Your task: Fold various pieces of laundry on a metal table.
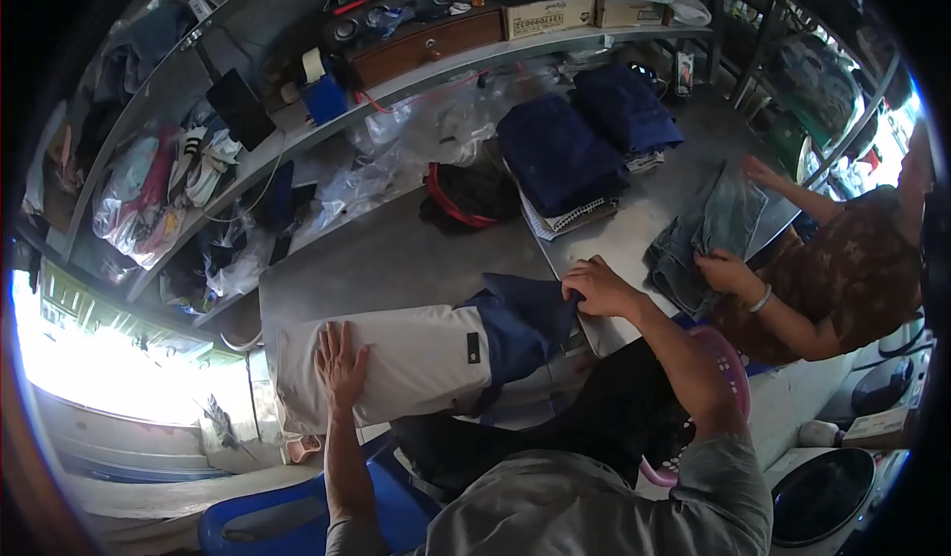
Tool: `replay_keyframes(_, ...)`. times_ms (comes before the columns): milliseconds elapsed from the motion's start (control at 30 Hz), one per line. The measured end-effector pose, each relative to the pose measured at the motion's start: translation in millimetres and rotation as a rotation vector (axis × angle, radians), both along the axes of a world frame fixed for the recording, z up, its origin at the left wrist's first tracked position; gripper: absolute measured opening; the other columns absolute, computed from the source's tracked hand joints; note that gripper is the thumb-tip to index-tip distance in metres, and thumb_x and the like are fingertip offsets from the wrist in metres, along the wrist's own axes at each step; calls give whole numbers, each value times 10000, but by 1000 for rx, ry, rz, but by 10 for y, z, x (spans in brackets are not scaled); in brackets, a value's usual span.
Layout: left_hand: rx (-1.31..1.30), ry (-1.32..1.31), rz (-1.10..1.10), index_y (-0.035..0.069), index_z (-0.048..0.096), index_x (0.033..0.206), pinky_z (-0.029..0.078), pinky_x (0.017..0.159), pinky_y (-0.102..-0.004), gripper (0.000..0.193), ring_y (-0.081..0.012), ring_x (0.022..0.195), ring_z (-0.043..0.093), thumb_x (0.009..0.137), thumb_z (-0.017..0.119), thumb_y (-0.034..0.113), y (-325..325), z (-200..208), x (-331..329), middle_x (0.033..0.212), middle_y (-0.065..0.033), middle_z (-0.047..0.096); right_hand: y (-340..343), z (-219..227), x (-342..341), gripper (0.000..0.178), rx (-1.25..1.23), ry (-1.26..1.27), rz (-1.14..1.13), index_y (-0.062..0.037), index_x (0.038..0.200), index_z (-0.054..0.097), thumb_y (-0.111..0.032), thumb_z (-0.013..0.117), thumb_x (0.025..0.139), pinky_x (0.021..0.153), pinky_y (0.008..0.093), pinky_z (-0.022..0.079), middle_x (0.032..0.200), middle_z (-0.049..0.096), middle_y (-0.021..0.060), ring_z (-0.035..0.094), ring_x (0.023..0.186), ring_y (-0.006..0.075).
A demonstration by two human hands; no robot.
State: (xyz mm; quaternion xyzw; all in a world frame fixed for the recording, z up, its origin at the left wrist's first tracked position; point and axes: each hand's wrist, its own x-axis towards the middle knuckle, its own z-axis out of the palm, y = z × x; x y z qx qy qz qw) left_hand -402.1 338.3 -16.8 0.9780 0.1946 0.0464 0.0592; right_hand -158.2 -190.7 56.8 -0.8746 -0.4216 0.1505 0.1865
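Observation:
A pale beige garment (pixel 411 358) with a small dark patch lies spread along the near edge of the metal table. My left hand (pixel 342 363) rests flat on it, fingers spread. Navy blue cloth (pixel 515 323) lies rumpled at the garment's right end, partly under it; whether the two are one piece I cannot tell. My right hand (pixel 596 288) has its fingers closed at the right tip of the navy cloth and seems to pinch it. Beyond it stand two folded stacks topped with navy cloth (pixel 560 150).
At the right, another person's hands (pixel 731 277) handle blue jeans (pixel 728 214) on the table. A black bag with red trim (pixel 471 194) and clear plastic bags (pixel 371 179) lie toward the back. Above runs a shelf (pixel 416 75); a blue chair (pixel 263 511) stands below left.

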Motion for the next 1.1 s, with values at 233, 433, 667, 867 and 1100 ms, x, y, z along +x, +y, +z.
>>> replay_keyframes(233,73,6,22,196,361,1651,192,1249,-571,736,-402,1587,234,1027,498,561,75,-95,59,1734,-160,253,-91,-22,-21,215,533,30,-538,-46,964,700,-42,710,750,897,469,517,973,712,128,675,931,361)
replay_keyframes(433,62,-22,30,182,363,1648,187,1248,-583,747,-414,1584,236,1017,539,539,103,-146,66,1725,-180,265,-132,-397,-44,277,322,-92,-430,-41,1051,673,-55,696,776,855,476,545,1011,740,171,701,935,394)
replay_keyframes(667,59,-28,24,187,356,1652,183,1247,-590,756,-413,1586,229,1018,524,563,136,-195,81,1733,-172,248,-175,-378,155,199,368,-140,-606,-45,1002,655,-50,644,803,754,475,543,852,719,166,698,813,400)
replay_keyframes(867,58,-23,31,182,355,1651,172,1253,-586,765,-408,1590,219,1014,522,571,121,-201,67,1735,-169,243,-189,-565,141,227,286,-195,-444,-48,1033,662,-10,611,815,780,483,537,911,697,174,691,923,389)
replay_keyframes(1100,53,-16,36,191,349,1654,155,1258,-591,760,-409,1596,200,1014,517,565,123,-177,80,1739,-172,227,311,-289,-306,410,434,-469,-996,-65,1269,663,-28,681,861,986,506,488,1357,580,196,617,1160,390)
